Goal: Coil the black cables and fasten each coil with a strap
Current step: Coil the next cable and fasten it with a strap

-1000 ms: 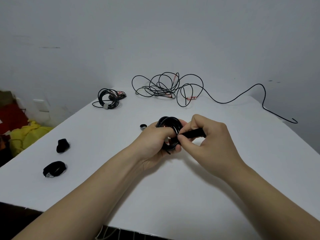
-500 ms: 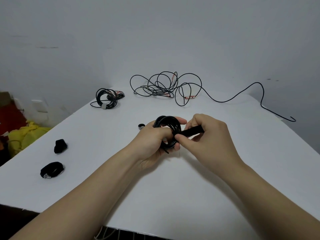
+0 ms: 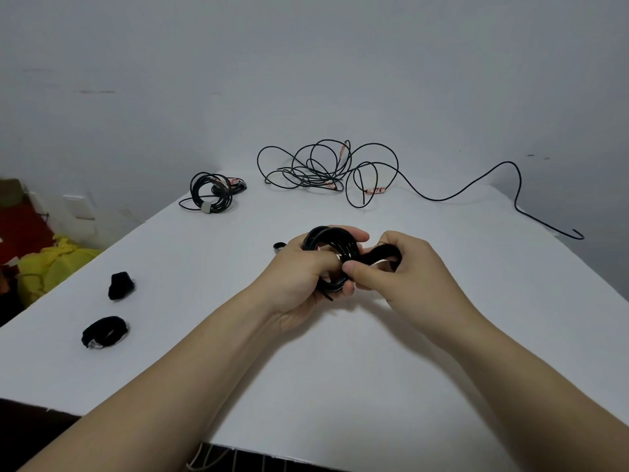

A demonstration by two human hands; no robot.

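Seen from the head camera, the left hand (image 3: 299,267) is raised over the middle of the white table (image 3: 340,362) and grips a tight coil of black cable (image 3: 332,243), fingers curled round it. The right hand (image 3: 408,270) pinches a black strap (image 3: 381,256) that touches the coil's right side. A loose tangle of cable (image 3: 326,168) lies far back. A fastened coil (image 3: 211,192) (pale band on it) lies far left, and a rolled strap (image 3: 103,332) sits near left.

Black cables: one held, one fastened, one loose.
Tight coil (image 3: 347,245) held upright above worktop (image 3: 340,369) centre, black strap (image 3: 379,255) touching its right side; fastened coil (image 3: 211,192) with pale strap (image 3: 206,208) lies far left; loose cable (image 3: 326,168) sprawls tangled at rear.
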